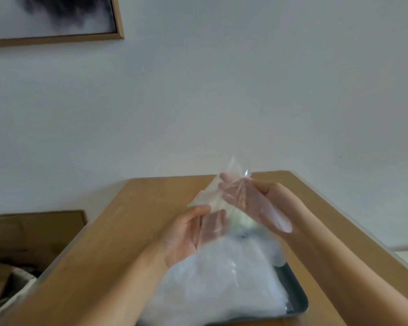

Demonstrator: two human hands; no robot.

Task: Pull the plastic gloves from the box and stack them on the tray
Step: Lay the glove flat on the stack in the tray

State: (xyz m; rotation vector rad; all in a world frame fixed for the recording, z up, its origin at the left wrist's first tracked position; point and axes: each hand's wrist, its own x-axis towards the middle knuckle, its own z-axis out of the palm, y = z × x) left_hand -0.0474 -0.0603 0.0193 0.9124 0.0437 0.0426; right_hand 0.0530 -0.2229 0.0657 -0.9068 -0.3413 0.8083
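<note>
1. Both hands are raised over the middle of the table [127,231], just beyond the tray's far edge. The left hand [191,234] is turned palm-up and half open, and it pinches the lower edge of a single glove [224,196] between thumb and fingers.
2. The right hand [257,203] reaches in from the table's right edge with its fingers nearly straight. The film lies across them, but it blurs the thumb, so I cannot tell whether this hand pinches the glove or only props it.
3. Stretched between the two hands, the glove is clear, thin and creased. Its top stands up in a crumpled peak above the right fingertips, toward the table's far right corner.
4. The tray [297,292] is dark and sits by the near edge of the table. It carries a loose, cloudy pile [222,278] of the same film, heaped higher than its rim.
5. Risks from here:
   - The film is light and clingy, so it may stick to the fingers on release and drag off to one side.
   - The pile looks puffy and unsettled. A careless drop could push sheets over the rim onto the table.
   - If it is laid down still bunched, the glove would not lie flat and the stack would get more unstable.
</note>
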